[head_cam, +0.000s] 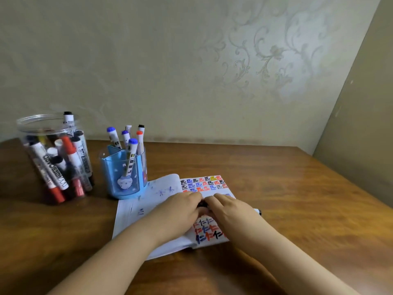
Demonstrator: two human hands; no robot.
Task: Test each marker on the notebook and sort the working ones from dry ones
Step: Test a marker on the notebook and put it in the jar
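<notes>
Open notebook [168, 211] on desk [287, 199]. Left hand [180, 211] and right hand [231, 209] meet above it, each grip grasping one black marker [203, 204]; its far end [259, 212] protrudes right.

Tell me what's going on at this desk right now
A person is testing markers on an open notebook. Both hands meet over its right page: the left hand and right hand hold a marker between them, seemingly at the cap; its far end pokes out past the right hand. The page carries red, blue and black test marks. A clear jar and a blue holder of markers stand to the left.
</notes>
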